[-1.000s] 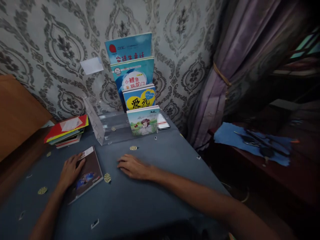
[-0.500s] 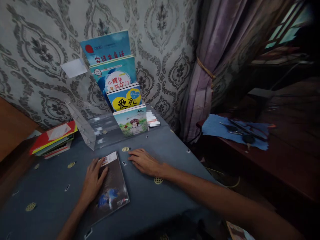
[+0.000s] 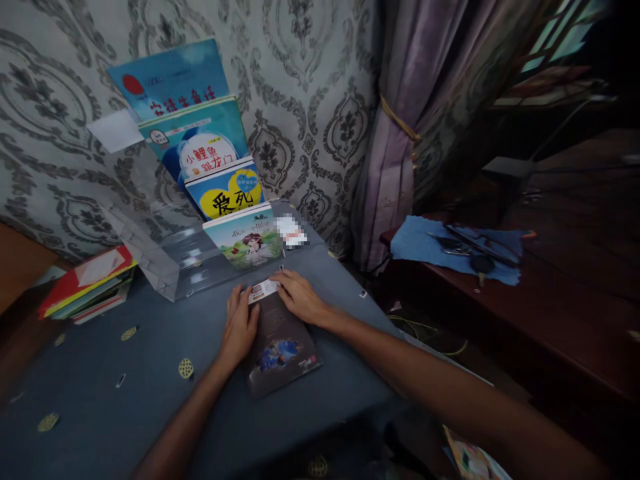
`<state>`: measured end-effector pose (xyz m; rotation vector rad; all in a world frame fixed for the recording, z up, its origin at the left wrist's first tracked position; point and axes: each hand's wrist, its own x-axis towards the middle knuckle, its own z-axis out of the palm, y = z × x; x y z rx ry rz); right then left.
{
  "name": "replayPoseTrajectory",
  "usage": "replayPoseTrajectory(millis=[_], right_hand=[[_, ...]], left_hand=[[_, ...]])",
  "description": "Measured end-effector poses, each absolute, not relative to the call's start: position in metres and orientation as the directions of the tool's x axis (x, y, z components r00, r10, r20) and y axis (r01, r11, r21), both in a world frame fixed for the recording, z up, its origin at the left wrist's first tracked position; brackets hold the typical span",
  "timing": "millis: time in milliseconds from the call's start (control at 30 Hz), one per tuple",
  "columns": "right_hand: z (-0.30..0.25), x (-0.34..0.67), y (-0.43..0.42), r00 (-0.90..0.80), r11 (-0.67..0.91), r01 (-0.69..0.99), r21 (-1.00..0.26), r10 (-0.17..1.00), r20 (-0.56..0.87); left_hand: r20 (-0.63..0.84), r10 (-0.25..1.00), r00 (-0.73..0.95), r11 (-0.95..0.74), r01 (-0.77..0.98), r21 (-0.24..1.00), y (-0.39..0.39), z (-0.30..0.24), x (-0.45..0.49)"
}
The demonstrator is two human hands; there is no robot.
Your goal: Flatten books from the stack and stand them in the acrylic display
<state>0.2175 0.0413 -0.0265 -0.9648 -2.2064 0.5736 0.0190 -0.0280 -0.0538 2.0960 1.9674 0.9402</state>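
Observation:
A dark book (image 3: 283, 327) with a blue picture and a white strip at its top lies on the cloth-covered table, its long sides tilted to the left. My left hand (image 3: 243, 327) holds its upper left edge, with the thumb over the cover and the other fingers along the side. On the opposite side, my right hand (image 3: 300, 297) grips the upper right corner, fingertips on the white strip. Just beyond the hands stands a clear tiered book rack (image 3: 173, 277) with several books, the front one a green picture book (image 3: 247, 243).
At the left is a stack of books with a red and yellow cover (image 3: 85, 280). A white card (image 3: 115, 131) sticks out beside the rack. To the right, a blue cloth (image 3: 415, 243) with dark tools and a keyring lies on a reddish-brown surface (image 3: 550, 300).
The dark book has slid right with my left hand, toward my right hand. My right hand now touches the book's upper corner; before, it lay on the table. The view has shifted slightly.

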Motion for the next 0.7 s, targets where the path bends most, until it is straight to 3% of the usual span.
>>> replayPoseTrajectory(millis=[200, 367, 500, 700], right_hand=[[-0.028, 0.22, 0.046, -0.501, 0.61, 0.537, -0.583, 0.787, 0.361], [-0.022, 0.218, 0.034, -0.606, 0.764, 0.471, -0.441, 0.643, 0.468], [-0.022, 0.215, 0.025, -0.734, 0.846, 0.368, -0.387, 0.519, 0.438], [-0.029, 0.213, 0.026, -0.781, 0.821, 0.407, -0.4, 0.54, 0.314]], left_hand=[[0.345, 0.938, 0.037, -0.238, 0.791, 0.564, -0.026, -0.043, 0.012], [0.41, 0.91, 0.07, -0.271, 0.847, 0.458, -0.033, -0.042, 0.01], [0.371, 0.921, 0.12, -0.266, 0.89, 0.371, -0.035, -0.043, 0.014], [0.28, 0.95, 0.142, -0.23, 0.922, 0.313, -0.034, -0.04, 0.017]])
